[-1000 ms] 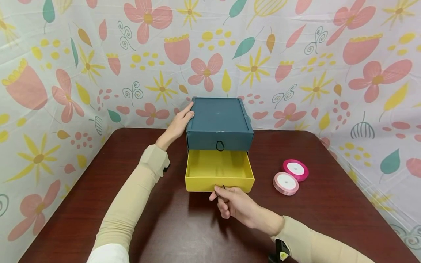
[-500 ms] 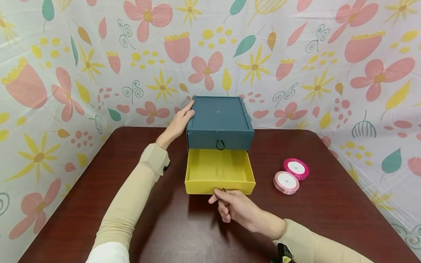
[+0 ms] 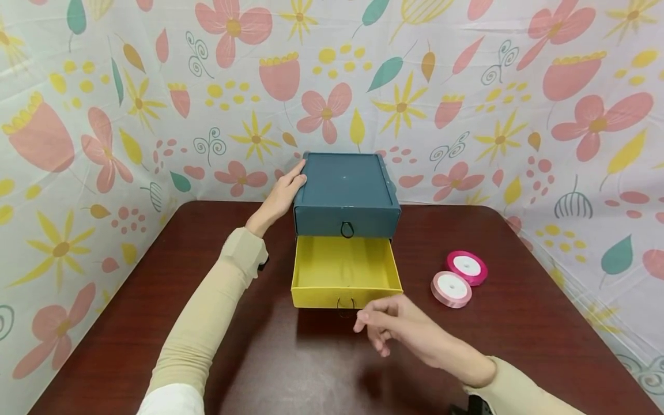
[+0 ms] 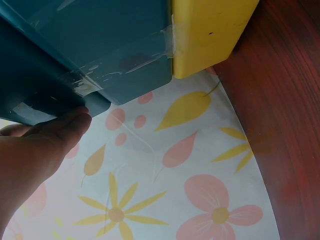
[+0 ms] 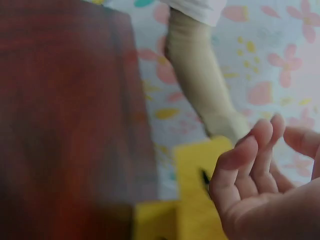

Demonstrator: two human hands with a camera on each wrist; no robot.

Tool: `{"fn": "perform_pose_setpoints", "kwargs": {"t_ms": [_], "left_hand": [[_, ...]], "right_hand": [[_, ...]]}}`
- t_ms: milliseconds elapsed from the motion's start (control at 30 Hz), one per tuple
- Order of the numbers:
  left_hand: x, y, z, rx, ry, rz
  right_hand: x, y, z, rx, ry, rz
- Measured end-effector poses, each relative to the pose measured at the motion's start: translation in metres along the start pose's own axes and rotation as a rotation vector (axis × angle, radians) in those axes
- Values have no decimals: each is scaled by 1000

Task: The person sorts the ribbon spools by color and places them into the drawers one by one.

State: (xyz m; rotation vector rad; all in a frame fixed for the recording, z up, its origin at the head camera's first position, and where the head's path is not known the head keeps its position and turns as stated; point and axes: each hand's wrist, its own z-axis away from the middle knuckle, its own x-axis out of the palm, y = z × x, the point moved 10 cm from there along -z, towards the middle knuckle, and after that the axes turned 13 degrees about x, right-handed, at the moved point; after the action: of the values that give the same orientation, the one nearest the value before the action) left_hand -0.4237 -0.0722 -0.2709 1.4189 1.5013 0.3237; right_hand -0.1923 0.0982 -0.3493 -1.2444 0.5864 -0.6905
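A two-drawer box stands mid-table. Its blue upper part has a black loop pull on the front. Beneath it, the yellow drawer is pulled out, with nothing inside; a thin dark loop hangs at its front. My left hand rests along the blue part's left side, and in the left wrist view its fingertips touch the blue wall near the back edge. Just right of the yellow drawer's loop, my right hand hangs in the air, fingers loosely bent and holding nothing.
Two ribbon rolls lie on the right side of the dark wooden table: a light pink roll partly against a hot pink roll. A flower-printed cloth hangs behind and beside the table.
The yellow drawer slid slightly farther out toward me. Then my right hand let go of its loop and drew away to the right. My left hand has stayed in place.
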Motion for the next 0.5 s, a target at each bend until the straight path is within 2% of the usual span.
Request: {"fn": "perform_pose_setpoints", "kwargs": {"t_ms": [100,200,300,367,433,500], "left_hand": [[1,0,0,-5,-9,10],[2,0,0,-8,-16,13],[2,1,0,-4,-20,9],[1,1,-1,0,-20,7],[1,1,-1,0,-18,8],[1,0,0,-1,-16,12]], "right_hand": [[-18,-23,18,-124,57,106],[-44,-41,35,-189,169,205],[-82,-53,48,-202,343,305],[-108,-55,54,-196,476,416],[-136,-52,59,-148,647,574],[-156,-46,62,-108,774,755]]}}
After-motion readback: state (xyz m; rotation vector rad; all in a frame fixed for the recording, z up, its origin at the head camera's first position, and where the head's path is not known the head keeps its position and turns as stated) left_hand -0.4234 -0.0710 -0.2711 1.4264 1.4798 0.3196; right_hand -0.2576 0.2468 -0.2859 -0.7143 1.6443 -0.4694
